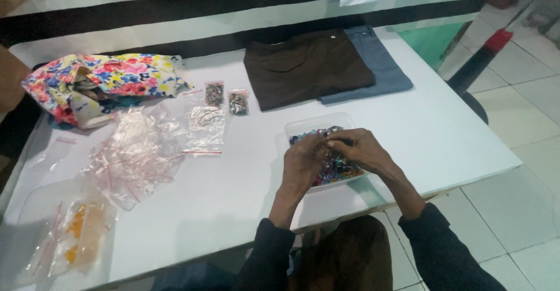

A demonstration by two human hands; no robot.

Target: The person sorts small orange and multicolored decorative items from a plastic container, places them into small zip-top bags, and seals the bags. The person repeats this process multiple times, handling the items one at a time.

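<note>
A shallow clear plastic tray (315, 122) lies on the white table (233, 192), filled with several small multicoloured shiny pieces (337, 168). Both hands hover over it. My left hand (303, 164) and my right hand (360, 150) meet fingertip to fingertip above the tray's middle, pinching something small there; it is too small to make out. Black sleeves cover both forearms.
A heap of clear zip bags (137, 151) lies left of the tray, with two small filled bags (226, 97) behind it. A floral cloth bag (96, 84) sits far left. Folded brown (306, 66) and blue (382, 63) garments lie at the back. A clear container (58, 232) stands front left.
</note>
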